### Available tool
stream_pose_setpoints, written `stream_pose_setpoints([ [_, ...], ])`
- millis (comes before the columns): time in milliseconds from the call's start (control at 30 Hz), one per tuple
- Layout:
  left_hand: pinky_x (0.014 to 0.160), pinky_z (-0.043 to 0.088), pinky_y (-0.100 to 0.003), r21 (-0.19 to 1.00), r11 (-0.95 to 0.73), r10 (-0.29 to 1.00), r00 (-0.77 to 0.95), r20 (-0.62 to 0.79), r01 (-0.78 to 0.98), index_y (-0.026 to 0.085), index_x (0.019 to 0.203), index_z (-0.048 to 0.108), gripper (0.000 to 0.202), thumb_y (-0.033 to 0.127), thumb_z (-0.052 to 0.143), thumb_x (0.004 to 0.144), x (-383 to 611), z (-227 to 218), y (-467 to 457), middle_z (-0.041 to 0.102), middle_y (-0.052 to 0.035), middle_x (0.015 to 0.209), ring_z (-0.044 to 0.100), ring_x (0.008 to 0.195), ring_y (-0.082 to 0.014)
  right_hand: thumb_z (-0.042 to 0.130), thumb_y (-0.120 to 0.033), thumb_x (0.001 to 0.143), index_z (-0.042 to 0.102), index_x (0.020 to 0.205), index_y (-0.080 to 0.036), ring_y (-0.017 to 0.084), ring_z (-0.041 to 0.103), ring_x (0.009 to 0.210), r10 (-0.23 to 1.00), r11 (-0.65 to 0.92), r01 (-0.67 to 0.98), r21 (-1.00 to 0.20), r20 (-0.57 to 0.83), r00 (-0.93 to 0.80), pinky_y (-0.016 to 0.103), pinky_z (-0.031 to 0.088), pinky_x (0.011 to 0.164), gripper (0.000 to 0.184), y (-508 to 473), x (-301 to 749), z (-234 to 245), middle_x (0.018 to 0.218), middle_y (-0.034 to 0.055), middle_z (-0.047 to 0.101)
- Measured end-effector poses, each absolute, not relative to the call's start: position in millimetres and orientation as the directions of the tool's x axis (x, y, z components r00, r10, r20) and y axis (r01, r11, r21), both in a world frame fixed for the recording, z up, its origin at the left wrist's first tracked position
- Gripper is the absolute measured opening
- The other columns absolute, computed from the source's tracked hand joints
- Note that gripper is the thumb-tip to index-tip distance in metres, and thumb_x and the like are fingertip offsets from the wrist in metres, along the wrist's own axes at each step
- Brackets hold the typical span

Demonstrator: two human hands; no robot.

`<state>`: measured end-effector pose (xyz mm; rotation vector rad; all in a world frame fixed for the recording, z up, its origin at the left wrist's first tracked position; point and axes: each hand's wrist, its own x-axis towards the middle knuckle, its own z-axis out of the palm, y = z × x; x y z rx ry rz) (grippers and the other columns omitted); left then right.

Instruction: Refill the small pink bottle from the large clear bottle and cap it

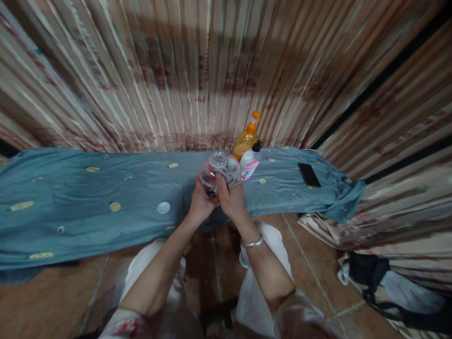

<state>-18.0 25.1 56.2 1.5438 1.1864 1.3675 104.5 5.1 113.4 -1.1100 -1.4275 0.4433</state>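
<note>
Both my hands meet over the front edge of a low surface draped in a blue-grey cloth [88,197]. My left hand [200,203] is closed round a small clear jar [207,181] with something dark inside. My right hand [229,194] is closed on a patterned grey-white cloth [233,172] pressed against the jar. A second clear round container [218,161] shows just above my fingers; who holds it I cannot tell. A silver bangle [252,243] circles my right wrist.
Behind my hands stand an orange bottle [246,136] with an orange cap and a white bottle [250,165] with a pink label. A white lid [164,207] lies on the cloth to the left, a black phone [309,174] to the right. Striped curtains hang behind; a dark bag [384,287] lies on the floor at right.
</note>
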Motion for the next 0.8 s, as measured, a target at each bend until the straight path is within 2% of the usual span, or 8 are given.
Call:
stream_pose_setpoints([
  [133, 0.127, 0.056, -0.059, 0.937, -0.320, 0.946, 0.111, 0.306, 0.142, 0.020, 0.155, 0.057, 0.087, 0.039, 0.088, 0.076, -25, 56, 18, 0.074, -0.0178, 0.155, 0.073, 0.142, -0.0398, 0.046, -0.076, 0.110, 0.081, 0.121, -0.026, 0.028, 0.069, 0.137, 0.787, 0.497, 0.300, -0.814, 0.568, 0.239, 0.050, 0.045, 0.134, 0.062, 12, 114, 106, 0.134, 0.0115, 0.081],
  [233, 0.130, 0.053, -0.060, 0.958, -0.275, 0.954, 0.144, 0.261, 0.084, 0.022, 0.155, 0.060, 0.081, 0.044, 0.086, 0.081, -27, 57, 14, 0.069, -0.0175, 0.163, 0.067, 0.151, -0.0399, 0.049, -0.083, 0.105, 0.079, 0.115, -0.027, 0.029, 0.068, 0.137, 0.824, 0.442, 0.228, -0.867, 0.493, 0.279, 0.052, 0.045, 0.133, 0.065, 21, 125, 106, 0.131, 0.0102, 0.081],
  [333, 0.123, 0.059, -0.056, 0.977, -0.211, 0.968, 0.134, 0.212, -0.025, 0.021, 0.145, 0.066, 0.082, 0.045, 0.095, 0.072, -25, 57, 16, 0.073, -0.0168, 0.154, 0.071, 0.144, -0.0391, 0.049, -0.090, 0.101, 0.079, 0.120, -0.026, 0.030, 0.068, 0.141, 0.863, 0.401, 0.165, -0.901, 0.432, 0.261, 0.052, 0.045, 0.133, 0.073, 23, 128, 106, 0.136, 0.0114, 0.080],
  [433, 0.107, 0.065, -0.049, 0.982, -0.141, 0.982, 0.106, 0.155, -0.129, 0.022, 0.121, 0.072, 0.069, 0.044, 0.099, 0.061, -24, 57, 22, 0.081, -0.0103, 0.127, 0.077, 0.123, -0.0345, 0.047, -0.089, 0.102, 0.080, 0.126, -0.026, 0.029, 0.064, 0.148, 0.871, 0.406, 0.204, -0.891, 0.444, 0.208, 0.049, 0.041, 0.137, 0.075, 12, 121, 99, 0.139, 0.0122, 0.080],
  [567, 0.087, 0.063, -0.036, 0.972, -0.145, 0.988, 0.032, 0.154, -0.184, 0.023, 0.102, 0.072, 0.054, 0.043, 0.099, 0.059, -29, 62, 28, 0.081, -0.0015, 0.100, 0.075, 0.094, -0.0241, 0.042, -0.083, 0.107, 0.078, 0.137, -0.028, 0.028, 0.057, 0.157, 0.902, 0.356, 0.288, -0.889, 0.407, 0.141, 0.052, 0.034, 0.142, 0.072, -13, 112, 80, 0.147, 0.0118, 0.077],
  [667, 0.080, 0.061, -0.032, 0.971, -0.160, 0.986, 0.020, 0.166, -0.177, 0.024, 0.101, 0.071, 0.054, 0.044, 0.099, 0.059, -30, 67, 29, 0.079, -0.0002, 0.097, 0.073, 0.092, -0.0230, 0.040, -0.082, 0.107, 0.075, 0.146, -0.028, 0.028, 0.052, 0.163, 0.920, 0.311, 0.314, -0.897, 0.367, 0.136, 0.053, 0.034, 0.142, 0.075, -24, 111, 77, 0.155, 0.0131, 0.073],
  [800, 0.084, 0.063, -0.034, 0.968, -0.170, 0.983, 0.031, 0.179, -0.187, 0.025, 0.112, 0.069, 0.065, 0.036, 0.098, 0.055, -23, 65, 28, 0.080, -0.0032, 0.111, 0.076, 0.104, -0.0262, 0.039, -0.076, 0.110, 0.074, 0.149, -0.029, 0.027, 0.054, 0.162, 0.891, 0.383, 0.343, -0.858, 0.441, 0.109, 0.053, 0.031, 0.144, 0.070, -20, 114, 101, 0.152, 0.0107, 0.075],
])
